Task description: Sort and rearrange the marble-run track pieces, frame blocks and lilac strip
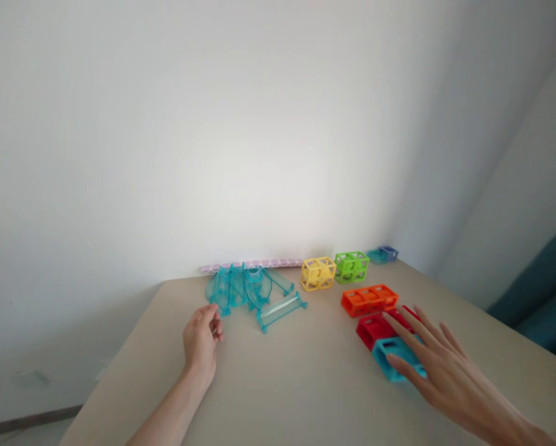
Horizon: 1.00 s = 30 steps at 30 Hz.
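My left hand (pixel 200 344) rests above the table with its fingers loosely curled and nothing visible in them. Just beyond its fingertips lies a cluster of clear teal plastic track pieces (pixel 237 288), some curved. A straight clear teal track piece (pixel 281 311) lies to their right. My right hand (pixel 438 359) is spread flat over a red open-frame block (pixel 375 329) and a light blue open-frame block (pixel 395 355), which lie side by side. Its fingers cover part of both, and I cannot tell how firmly they touch. Behind them lies an orange open-frame block (pixel 369 300).
A yellow frame block (pixel 318 274) and a green one (pixel 351 267) stand near the wall. A patterned lilac strip (pixel 278 263) runs along the table's back edge. At the back right corner sit a dark blue block (pixel 388 253) and a teal piece (pixel 377 256). A teal curtain (pixel 542 297) hangs right.
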Each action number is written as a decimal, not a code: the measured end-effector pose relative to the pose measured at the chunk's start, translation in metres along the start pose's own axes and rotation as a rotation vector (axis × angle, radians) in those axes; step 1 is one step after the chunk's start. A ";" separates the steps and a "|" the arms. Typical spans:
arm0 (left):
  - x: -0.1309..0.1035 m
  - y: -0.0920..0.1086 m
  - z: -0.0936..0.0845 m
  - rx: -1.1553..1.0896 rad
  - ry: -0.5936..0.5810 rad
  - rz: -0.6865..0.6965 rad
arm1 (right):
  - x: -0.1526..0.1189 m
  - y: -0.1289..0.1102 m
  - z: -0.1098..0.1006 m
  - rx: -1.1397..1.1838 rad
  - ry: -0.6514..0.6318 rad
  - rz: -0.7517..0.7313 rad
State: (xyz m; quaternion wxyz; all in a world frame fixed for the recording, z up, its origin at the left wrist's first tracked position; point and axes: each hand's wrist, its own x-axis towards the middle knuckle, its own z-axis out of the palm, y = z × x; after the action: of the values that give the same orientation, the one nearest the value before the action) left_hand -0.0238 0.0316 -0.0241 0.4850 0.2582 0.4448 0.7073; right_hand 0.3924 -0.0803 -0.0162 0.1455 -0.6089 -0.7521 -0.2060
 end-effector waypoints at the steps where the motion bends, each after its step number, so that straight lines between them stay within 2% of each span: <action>1: -0.001 0.000 0.000 0.006 -0.005 0.001 | -0.004 0.006 0.007 -0.013 -0.028 0.014; 6: -0.001 0.001 0.001 0.031 -0.014 0.013 | 0.006 0.011 0.026 -0.035 -0.087 0.078; 13: 0.000 0.000 0.000 0.037 -0.011 0.033 | 0.022 0.016 0.029 0.006 -0.099 0.075; 16: 0.000 -0.001 0.001 0.044 -0.021 0.045 | 0.051 0.025 0.027 0.031 -0.104 0.087; 20: -0.001 -0.001 0.002 0.060 -0.040 0.057 | 0.122 0.047 0.033 0.037 -0.057 0.141; 23: -0.001 -0.001 0.001 0.073 -0.054 0.069 | 0.166 0.060 0.047 0.047 -0.084 0.150; 26: 0.000 -0.001 0.000 0.070 -0.058 0.074 | 0.183 0.057 0.061 0.081 -0.120 0.082; 30: 0.001 -0.002 0.000 0.077 -0.070 0.072 | 0.177 0.036 0.065 0.109 -0.095 -0.010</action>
State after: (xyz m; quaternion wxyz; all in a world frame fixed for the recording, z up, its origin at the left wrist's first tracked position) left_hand -0.0230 0.0325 -0.0263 0.4641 0.3173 0.4450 0.6971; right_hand 0.3915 0.1094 0.0156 0.1413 -0.6053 -0.7714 -0.1364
